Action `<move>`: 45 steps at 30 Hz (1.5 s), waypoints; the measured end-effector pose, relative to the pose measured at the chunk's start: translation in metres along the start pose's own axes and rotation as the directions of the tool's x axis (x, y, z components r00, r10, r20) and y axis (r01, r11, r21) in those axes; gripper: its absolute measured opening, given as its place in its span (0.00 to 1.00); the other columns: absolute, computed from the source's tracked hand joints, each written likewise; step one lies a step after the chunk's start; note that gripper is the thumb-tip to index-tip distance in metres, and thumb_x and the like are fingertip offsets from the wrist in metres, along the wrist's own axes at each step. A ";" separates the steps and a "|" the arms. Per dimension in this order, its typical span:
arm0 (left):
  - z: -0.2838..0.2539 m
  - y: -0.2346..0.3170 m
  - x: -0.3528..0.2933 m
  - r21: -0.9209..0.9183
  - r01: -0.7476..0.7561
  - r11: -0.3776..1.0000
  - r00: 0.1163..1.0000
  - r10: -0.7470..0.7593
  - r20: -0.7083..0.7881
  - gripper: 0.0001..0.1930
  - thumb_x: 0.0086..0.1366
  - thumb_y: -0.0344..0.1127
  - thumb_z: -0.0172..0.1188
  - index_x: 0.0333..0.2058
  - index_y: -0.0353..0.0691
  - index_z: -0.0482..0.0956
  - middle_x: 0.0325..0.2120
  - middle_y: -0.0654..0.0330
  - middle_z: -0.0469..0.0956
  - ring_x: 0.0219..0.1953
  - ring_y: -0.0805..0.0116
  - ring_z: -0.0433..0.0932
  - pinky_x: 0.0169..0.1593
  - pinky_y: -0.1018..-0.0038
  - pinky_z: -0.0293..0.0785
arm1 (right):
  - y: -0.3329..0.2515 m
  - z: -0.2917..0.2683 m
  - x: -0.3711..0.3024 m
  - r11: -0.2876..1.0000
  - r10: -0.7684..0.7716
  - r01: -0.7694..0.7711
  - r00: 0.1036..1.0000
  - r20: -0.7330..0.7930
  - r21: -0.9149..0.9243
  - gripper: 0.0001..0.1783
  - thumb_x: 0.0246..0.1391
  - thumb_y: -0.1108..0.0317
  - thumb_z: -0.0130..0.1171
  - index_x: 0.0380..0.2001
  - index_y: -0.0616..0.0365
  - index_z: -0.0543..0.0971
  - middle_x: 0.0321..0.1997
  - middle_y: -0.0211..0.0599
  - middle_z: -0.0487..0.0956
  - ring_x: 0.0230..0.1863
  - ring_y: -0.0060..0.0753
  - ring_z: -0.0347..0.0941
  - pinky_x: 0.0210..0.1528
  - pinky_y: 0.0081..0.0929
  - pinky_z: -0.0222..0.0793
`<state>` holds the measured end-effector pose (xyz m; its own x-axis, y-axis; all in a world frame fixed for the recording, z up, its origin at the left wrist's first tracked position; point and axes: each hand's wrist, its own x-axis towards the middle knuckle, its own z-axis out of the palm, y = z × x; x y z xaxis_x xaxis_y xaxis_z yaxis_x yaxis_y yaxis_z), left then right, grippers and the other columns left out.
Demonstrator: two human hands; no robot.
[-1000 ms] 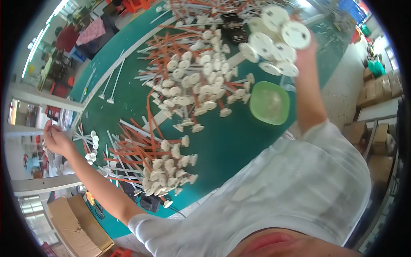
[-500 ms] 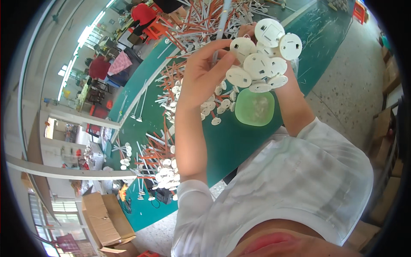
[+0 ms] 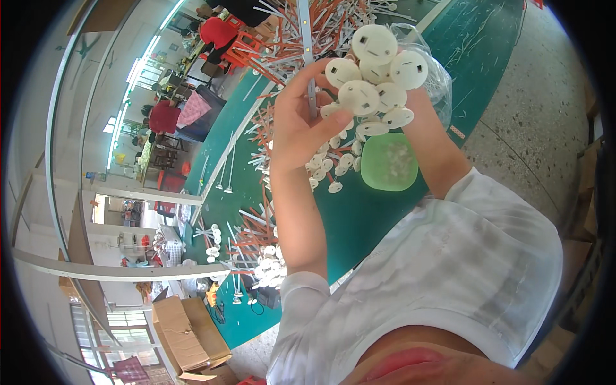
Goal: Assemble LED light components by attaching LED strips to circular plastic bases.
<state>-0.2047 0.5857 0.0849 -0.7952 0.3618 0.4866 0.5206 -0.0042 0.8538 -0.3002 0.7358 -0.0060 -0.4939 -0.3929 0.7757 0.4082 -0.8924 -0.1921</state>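
Note:
A bunch of round white discs [image 3: 360,97], with small slots and dark square openings, is raised above the table. My right hand [image 3: 417,98] is mostly hidden behind this bunch and appears to hold it from below; its fingers do not show. My left hand [image 3: 292,135] is closed around a narrow pale LED strip [image 3: 307,48] with small yellowish squares, its thumb reaching to the discs' left side. Just below the bunch stands a green bowl [image 3: 389,173] with small pale pieces inside.
The green table [image 3: 359,224] carries heaps of orange and white strips [image 3: 327,32] with discs, and another pile of white discs [image 3: 269,268] to the left. A clear plastic bag [image 3: 436,74] lies behind my right wrist. An open cardboard box [image 3: 186,333] stands at lower left.
The bunch of discs has shifted a little left in view and turned slightly. The LED strip in my left hand now stands more upright. The whole view has also shifted.

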 end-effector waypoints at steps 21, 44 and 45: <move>0.024 0.003 -0.020 -0.180 -0.070 0.981 0.997 0.060 -0.057 0.47 0.44 0.15 0.63 0.64 0.39 0.53 0.48 0.56 0.68 0.47 0.68 0.74 0.47 0.76 0.75 | -0.003 -0.021 0.002 0.987 0.118 -0.052 0.879 -0.462 0.152 0.29 0.53 0.45 0.51 0.48 0.58 0.72 0.51 0.53 0.69 0.51 0.52 0.70 0.53 0.47 0.69; 0.043 -0.004 -0.004 0.064 0.037 0.997 0.944 -0.014 -0.329 0.35 0.51 0.28 0.64 0.58 0.32 0.62 0.39 0.56 0.72 0.38 0.72 0.75 0.38 0.78 0.74 | -0.011 0.002 0.012 0.925 -0.370 0.160 0.581 -0.725 -0.344 0.20 0.65 0.52 0.39 0.41 0.57 0.72 0.38 0.42 0.77 0.39 0.42 0.76 0.43 0.41 0.75; 0.043 -0.009 -0.001 0.182 0.024 0.983 0.932 0.044 -0.361 0.29 0.52 0.28 0.62 0.54 0.32 0.67 0.35 0.58 0.73 0.34 0.74 0.73 0.36 0.79 0.72 | -0.010 -0.003 0.011 0.926 -0.368 0.158 0.583 -0.725 -0.342 0.20 0.65 0.52 0.39 0.41 0.57 0.72 0.38 0.42 0.77 0.39 0.42 0.76 0.43 0.41 0.75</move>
<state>-0.1957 0.6253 0.0690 -0.8302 0.0008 0.5574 0.5491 0.1740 0.8175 -0.3122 0.7398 0.0027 -0.9943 -0.0617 0.0870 0.0370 -0.9647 -0.2608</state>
